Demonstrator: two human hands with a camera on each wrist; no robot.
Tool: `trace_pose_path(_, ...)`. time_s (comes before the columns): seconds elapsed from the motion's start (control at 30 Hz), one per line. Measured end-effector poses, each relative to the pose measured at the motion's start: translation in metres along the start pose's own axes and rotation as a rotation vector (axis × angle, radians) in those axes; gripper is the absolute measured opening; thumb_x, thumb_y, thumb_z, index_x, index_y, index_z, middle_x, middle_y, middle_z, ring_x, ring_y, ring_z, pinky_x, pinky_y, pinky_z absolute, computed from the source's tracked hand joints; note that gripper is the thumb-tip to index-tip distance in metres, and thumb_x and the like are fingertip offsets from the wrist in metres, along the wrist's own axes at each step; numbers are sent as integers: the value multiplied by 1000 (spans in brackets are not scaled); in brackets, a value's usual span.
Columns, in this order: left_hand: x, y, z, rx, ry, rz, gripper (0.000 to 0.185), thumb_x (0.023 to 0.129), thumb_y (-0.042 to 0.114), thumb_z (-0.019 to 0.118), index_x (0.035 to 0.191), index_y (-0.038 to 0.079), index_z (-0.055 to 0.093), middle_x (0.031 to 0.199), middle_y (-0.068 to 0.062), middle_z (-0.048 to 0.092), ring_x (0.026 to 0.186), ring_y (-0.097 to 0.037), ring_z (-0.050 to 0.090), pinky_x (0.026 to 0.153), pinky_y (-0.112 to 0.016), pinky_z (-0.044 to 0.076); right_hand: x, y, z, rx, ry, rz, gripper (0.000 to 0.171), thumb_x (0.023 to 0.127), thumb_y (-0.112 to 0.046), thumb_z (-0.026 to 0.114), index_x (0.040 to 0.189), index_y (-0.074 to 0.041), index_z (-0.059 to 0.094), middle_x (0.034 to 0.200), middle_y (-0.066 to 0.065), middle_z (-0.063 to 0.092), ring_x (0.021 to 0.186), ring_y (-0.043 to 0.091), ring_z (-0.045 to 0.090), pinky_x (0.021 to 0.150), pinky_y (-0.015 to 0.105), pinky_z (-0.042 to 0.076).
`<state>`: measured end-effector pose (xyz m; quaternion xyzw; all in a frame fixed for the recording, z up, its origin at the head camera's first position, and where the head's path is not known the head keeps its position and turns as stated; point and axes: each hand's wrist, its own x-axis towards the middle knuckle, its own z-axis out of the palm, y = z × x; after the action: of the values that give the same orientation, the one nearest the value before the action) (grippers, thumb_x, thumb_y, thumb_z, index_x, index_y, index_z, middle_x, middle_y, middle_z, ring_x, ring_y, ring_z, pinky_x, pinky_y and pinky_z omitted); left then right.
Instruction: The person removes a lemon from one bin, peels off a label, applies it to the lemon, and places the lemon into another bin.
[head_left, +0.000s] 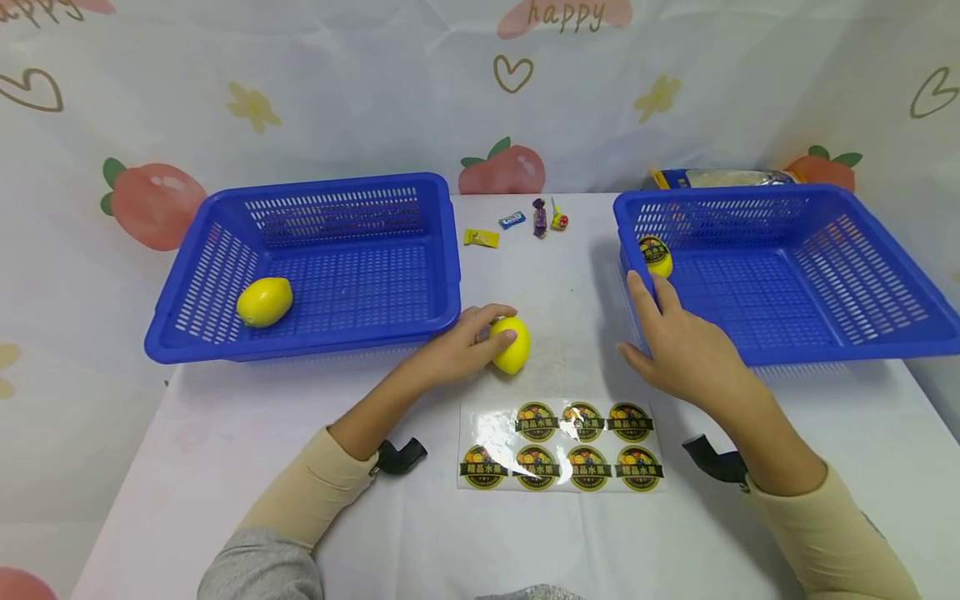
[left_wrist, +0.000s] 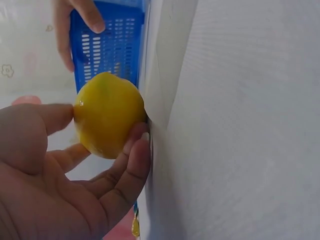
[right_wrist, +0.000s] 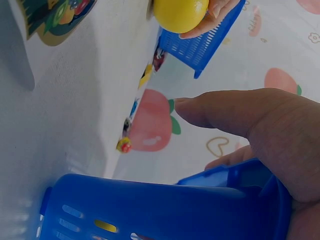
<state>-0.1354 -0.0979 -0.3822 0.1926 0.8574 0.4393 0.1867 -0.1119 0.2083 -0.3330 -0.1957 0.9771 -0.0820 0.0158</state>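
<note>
White cloth is covering the table (head_left: 225, 433), and a sheet of round fruit stickers (head_left: 560, 446) is lying flat near its front edge, between the two forearms. Just beyond the sheet, toward the middle of the table, the left hand (head_left: 457, 346) is gripping a yellow lemon (head_left: 512, 344) that is resting on the cloth; in the left wrist view the thumb and curled fingers (left_wrist: 132, 155) are wrapping around the fruit from both sides. To the right of the sheet, the right hand (head_left: 678, 337) is lying on the near left rim of the right blue basket (head_left: 795, 275), its fingers stretched out straight along the rim and holding nothing. A second lemon bearing a sticker (head_left: 656, 256) is sitting inside that basket at its left wall, just past the fingertips. The left blue basket (head_left: 315, 262) is standing toward the left edge of the table, with a plain lemon (head_left: 264, 301) lying in its near left corner. Between the baskets, close to the far edge, four small wrapped candies (head_left: 517, 223) are lying in a loose row. Behind the right basket, a blue-edged packet (head_left: 723, 177) is showing at the far edge.
</note>
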Motion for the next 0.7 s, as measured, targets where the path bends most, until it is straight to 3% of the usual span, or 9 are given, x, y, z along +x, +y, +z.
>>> trace_pose_path(0.23, 1, 1, 1, -5, -6, 28, 55, 99, 31, 64, 146, 8, 47, 142, -16, 46, 130, -30, 42, 106, -50, 38, 0, 0, 0, 2, 1, 0, 92, 92, -28, 72, 158, 1, 15, 147, 42, 28, 70, 40, 64, 50, 50, 52)
trace_pose_path(0.53, -1, 4, 1, 1, -10, -8, 63, 94, 32, 71, 147, 9, 46, 138, -18, 46, 99, -26, 54, 84, -33, 50, 1, 0, 0, 0, -8, 14, 93, 92, -29, 72, 158, 0, 14, 148, 40, 28, 74, 41, 65, 54, 52, 53)
trace_pose_path(0.7, -2, 4, 1, 9, -16, -7, 70, 91, 32, 75, 148, 8, 44, 138, -19, 45, 94, -24, 56, 81, -30, 52, 1, -1, 0, 2, -10, 14, 93, 92, -29, 72, 158, 0, 14, 148, 41, 27, 73, 41, 65, 53, 51, 53)
